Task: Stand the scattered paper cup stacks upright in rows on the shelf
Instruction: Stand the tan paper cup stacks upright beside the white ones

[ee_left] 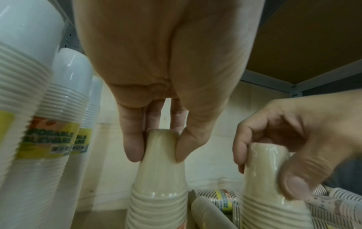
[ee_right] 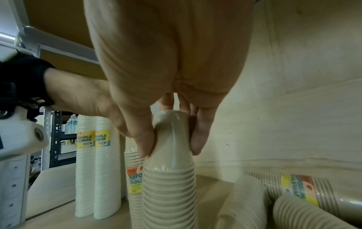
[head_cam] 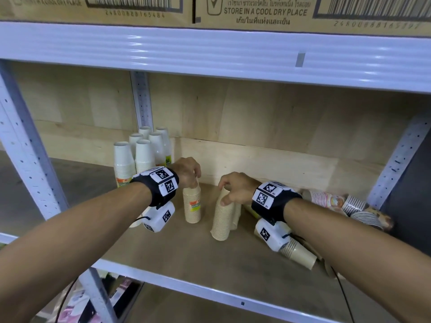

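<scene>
My left hand (head_cam: pixel 190 174) pinches the top of an upright beige cup stack (head_cam: pixel 191 205) with a label; the left wrist view shows fingers and thumb round that stack's top (ee_left: pixel 163 148). My right hand (head_cam: pixel 234 188) grips the top of a second beige stack (head_cam: pixel 223 217), which stands slightly tilted; in the right wrist view thumb and fingers clasp its wrapped top (ee_right: pixel 172 134). Several white cup stacks (head_cam: pixel 142 152) stand upright in rows at the back left. More beige stacks (head_cam: pixel 297 251) and patterned stacks (head_cam: pixel 331 199) lie on their sides to the right.
The wooden shelf board (head_cam: pixel 186 257) has bare room in front of and between the two held stacks. A white upright post (head_cam: pixel 30 159) bounds the left, another post (head_cam: pixel 401 155) the right. The upper shelf's rail (head_cam: pixel 210 54) hangs overhead, with cardboard boxes (head_cam: pixel 256 10) on it.
</scene>
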